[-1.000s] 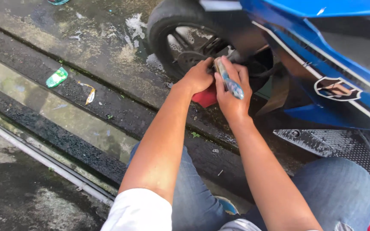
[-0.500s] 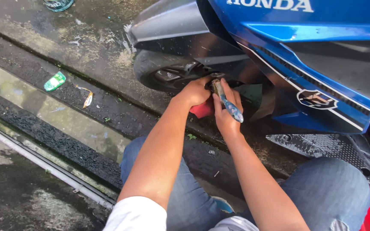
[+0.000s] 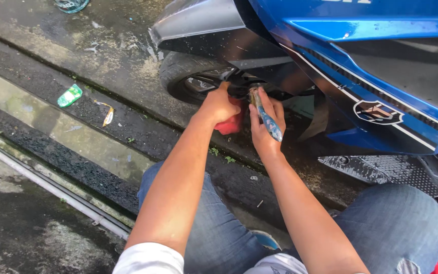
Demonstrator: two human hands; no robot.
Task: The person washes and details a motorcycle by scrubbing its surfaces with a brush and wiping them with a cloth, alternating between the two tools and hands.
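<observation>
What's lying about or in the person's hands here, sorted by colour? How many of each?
Blue: 2, the scooter body panel and the brush handle in the right hand
Red: 1, the red object by the left hand
Green: 1, the wrapper on the ground
Total: 4

A blue-handled brush (image 3: 265, 117) is held tilted, bristles up against the wheel (image 3: 188, 81); a red object (image 3: 230, 124) sits just beside the wheel.

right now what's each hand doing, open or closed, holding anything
Left hand: closed, reaching in by the front wheel, against a red thing; what it grips is hidden.
Right hand: closed on a blue-handled brush.
</observation>
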